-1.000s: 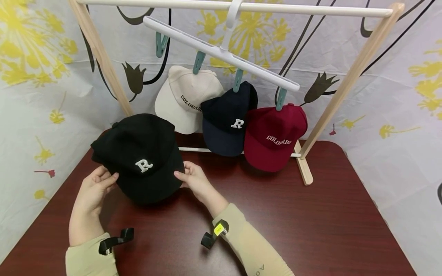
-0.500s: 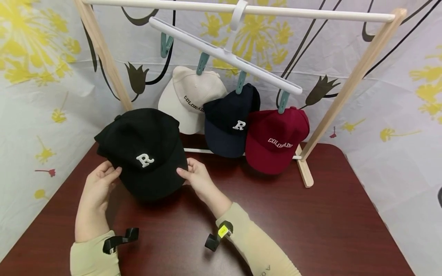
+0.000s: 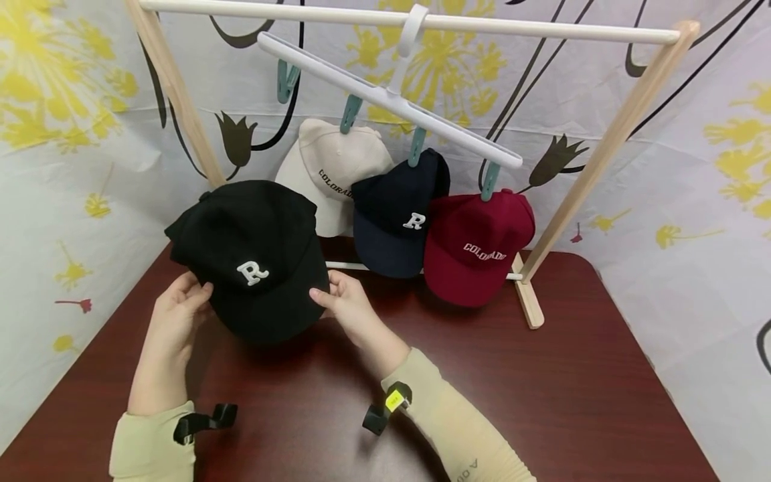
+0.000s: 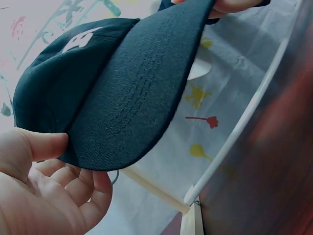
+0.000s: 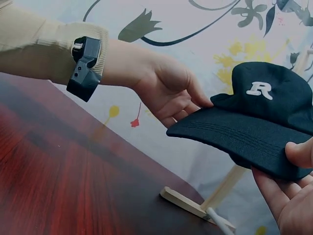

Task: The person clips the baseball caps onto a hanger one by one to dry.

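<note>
A black cap [image 3: 253,254] with a white letter R is held above the table, its brim toward me. My left hand [image 3: 177,314] pinches its left edge where brim meets crown, thumb on top; the left wrist view shows the fingers curled beneath the brim [image 4: 132,93]. At the brim's right edge my right hand [image 3: 352,308] pinches with its thumb above. Behind hang a white cap [image 3: 328,171], a navy cap [image 3: 388,231] and a dark red cap [image 3: 476,258], each by a teal clip from a tilted white hanger [image 3: 391,100].
A vacant teal clip [image 3: 287,80] hangs at the hanger's left end. The hanger hooks on the white top bar [image 3: 512,25] of a wooden rack [image 3: 620,140]. This rack stands on the dark red-brown table [image 3: 512,402], against a patterned cloth backdrop [image 3: 680,201].
Both hands have raised the black cap slightly and shifted it a little to the right, closer to the white cap. The hanging caps look unchanged apart from a slight camera shift.
</note>
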The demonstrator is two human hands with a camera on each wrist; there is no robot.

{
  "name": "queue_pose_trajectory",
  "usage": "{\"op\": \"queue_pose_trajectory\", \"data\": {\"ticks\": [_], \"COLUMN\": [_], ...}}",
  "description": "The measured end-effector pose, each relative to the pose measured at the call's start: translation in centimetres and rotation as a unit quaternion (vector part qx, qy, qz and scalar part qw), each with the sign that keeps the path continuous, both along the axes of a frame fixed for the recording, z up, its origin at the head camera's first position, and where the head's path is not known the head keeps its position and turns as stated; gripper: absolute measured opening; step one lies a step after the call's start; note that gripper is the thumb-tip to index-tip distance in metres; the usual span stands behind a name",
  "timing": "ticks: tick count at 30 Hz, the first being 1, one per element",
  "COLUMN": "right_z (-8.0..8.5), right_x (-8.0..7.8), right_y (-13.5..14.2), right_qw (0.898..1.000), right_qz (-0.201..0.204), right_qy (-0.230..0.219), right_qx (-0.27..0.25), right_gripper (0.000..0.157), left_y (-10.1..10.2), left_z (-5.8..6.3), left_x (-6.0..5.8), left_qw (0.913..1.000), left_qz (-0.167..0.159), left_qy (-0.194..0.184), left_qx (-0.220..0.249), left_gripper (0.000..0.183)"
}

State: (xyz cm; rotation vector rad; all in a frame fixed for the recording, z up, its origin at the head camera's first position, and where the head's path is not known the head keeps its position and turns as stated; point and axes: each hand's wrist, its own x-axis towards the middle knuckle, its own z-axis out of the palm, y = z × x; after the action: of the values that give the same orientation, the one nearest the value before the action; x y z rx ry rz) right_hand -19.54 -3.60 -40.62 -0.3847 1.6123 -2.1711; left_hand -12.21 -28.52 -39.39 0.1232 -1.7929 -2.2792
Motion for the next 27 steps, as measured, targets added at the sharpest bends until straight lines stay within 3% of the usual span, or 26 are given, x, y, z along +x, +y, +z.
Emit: {"op": "queue_pose_trajectory", "data": {"ticks": [8,19,27], "right_z": [0.7,1.9,2.9], "right_x": [-0.3,-0.5,-0.7], "right_y": [0.3,0.4,0.3], "right_qw": [1.000,0.999,0.998], "right_qz": [0.010,0.004,-0.014], "right_qy": [0.018,0.036,0.058], "right_qx": [-0.002,-0.014,-0.024], "right_gripper": [0.026,0.015,0.011], "left_y": [-0.4,-1.0,-1.3], "left_z": [0.7,2.2,3.4], "left_x": [-0.8,-2.2,-3.2], "left_qw": [0.9996,0.9976,0.9955], "left_qz": [-0.003,-0.039,-0.026], "left_qy": [-0.006,-0.008,-0.017], "left_qx": [-0.027,-0.057,-0.089], "left_gripper": [0.015,0.008,0.011]}}
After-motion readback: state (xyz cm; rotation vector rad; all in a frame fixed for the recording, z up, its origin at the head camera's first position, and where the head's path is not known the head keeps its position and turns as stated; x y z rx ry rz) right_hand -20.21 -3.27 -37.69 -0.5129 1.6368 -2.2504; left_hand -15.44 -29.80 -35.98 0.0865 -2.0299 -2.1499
